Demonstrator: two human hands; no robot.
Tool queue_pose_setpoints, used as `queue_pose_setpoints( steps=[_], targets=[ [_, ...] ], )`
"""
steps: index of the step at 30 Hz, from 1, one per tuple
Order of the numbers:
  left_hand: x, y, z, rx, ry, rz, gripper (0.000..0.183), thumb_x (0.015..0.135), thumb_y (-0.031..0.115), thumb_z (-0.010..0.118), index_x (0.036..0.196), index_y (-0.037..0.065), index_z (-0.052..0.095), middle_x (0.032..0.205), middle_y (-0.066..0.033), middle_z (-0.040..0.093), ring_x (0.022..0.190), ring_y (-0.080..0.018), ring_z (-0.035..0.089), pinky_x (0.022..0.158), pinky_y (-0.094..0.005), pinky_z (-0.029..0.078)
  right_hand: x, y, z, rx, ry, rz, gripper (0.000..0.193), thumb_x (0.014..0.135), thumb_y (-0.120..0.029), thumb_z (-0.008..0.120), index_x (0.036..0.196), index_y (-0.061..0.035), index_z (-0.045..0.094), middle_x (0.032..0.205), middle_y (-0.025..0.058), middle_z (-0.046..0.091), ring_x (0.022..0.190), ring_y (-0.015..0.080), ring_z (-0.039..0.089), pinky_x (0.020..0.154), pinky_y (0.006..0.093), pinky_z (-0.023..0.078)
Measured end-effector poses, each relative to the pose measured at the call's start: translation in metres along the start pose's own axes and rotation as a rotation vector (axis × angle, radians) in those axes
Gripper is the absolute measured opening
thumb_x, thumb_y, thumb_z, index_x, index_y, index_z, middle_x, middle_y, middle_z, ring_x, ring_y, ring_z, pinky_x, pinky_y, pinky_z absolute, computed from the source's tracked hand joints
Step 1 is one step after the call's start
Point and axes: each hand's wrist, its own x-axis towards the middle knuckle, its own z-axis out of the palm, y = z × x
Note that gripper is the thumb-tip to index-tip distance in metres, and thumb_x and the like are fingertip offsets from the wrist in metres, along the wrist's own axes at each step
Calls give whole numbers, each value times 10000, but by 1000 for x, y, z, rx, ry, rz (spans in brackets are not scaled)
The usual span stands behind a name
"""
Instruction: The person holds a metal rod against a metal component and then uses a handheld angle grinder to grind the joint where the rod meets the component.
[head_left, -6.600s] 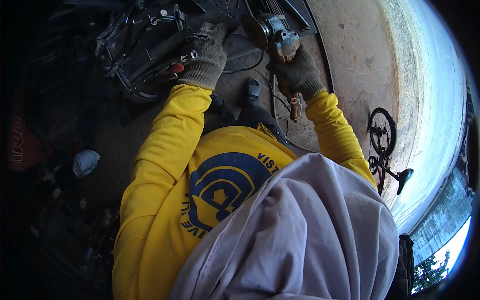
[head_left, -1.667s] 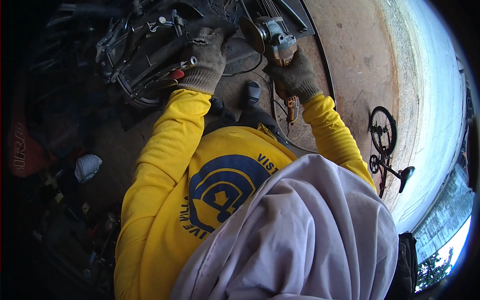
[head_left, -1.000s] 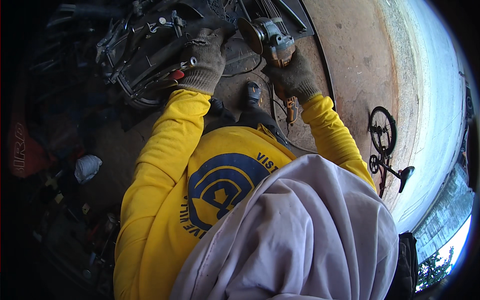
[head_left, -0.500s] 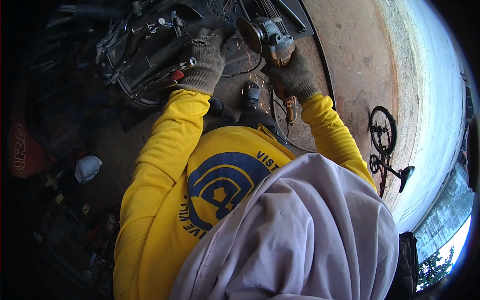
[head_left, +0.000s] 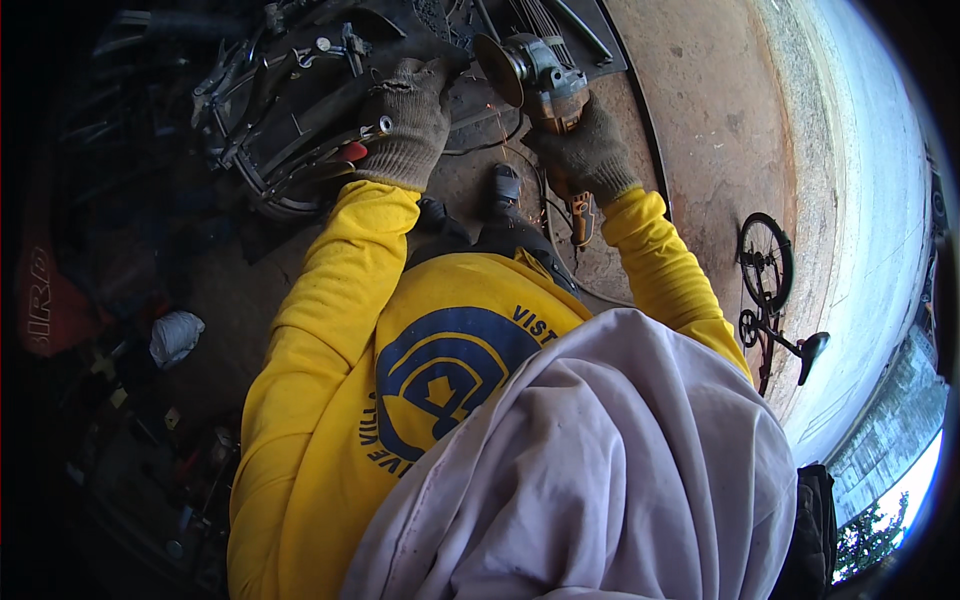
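Note:
My right hand point(head_left: 592, 150), in a grey-brown knit glove, is wrapped around an angle grinder point(head_left: 548, 82). The grinder's disc point(head_left: 499, 70) faces left, toward my other hand. A few orange sparks fall below the disc. On the dark work surface point(head_left: 455, 75), my left hand point(head_left: 408, 120), gloved the same way, is closed; its fingertips and whatever they grip are hidden. Close beside its wrist lie locking pliers point(head_left: 335, 160) with a red part. Below my right hand an orange-and-black tool end point(head_left: 582, 218) shows; I cannot tell if it belongs to the grinder.
Several clamps and metal pieces point(head_left: 265, 110) crowd the surface on the left. Thin metal rods point(head_left: 540, 22) lie beyond the grinder. A cable point(head_left: 560, 255) runs by my feet point(head_left: 506, 185). A bicycle point(head_left: 768, 290) is at the right, a white bundle point(head_left: 177, 338) at the left.
Fewer sparks show now than before. Both hands and the grinder stay in nearly the same place.

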Motion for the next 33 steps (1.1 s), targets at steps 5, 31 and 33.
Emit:
queue_pose_setpoints(
  steps=[5,31,33],
  targets=[
    [0,-4,6,-15,28,9,239,936,181,629,1170,160,671,1054,-148,667,971,-375,664,799,-463,566,0,0,1,-13,-11,-2,785,666,-326,890,1297,-5,549,1179,205,675,1079,342,677,951,429,538],
    [-2,-5,4,-32,50,25,274,906,155,643,1180,165,657,1108,-153,659,972,-385,673,797,-460,578,1,0,1,28,-39,12,799,660,-339,887,1297,1,544,1163,213,678,1072,337,680,941,426,539],
    [0,2,-5,-38,-49,-29,285,906,153,643,1190,165,653,1114,-155,656,986,-383,670,810,-460,576,1,2,1,12,-26,8,799,661,-342,886,1298,-1,543,1159,211,680,1068,336,681,938,426,539]
  ],
)
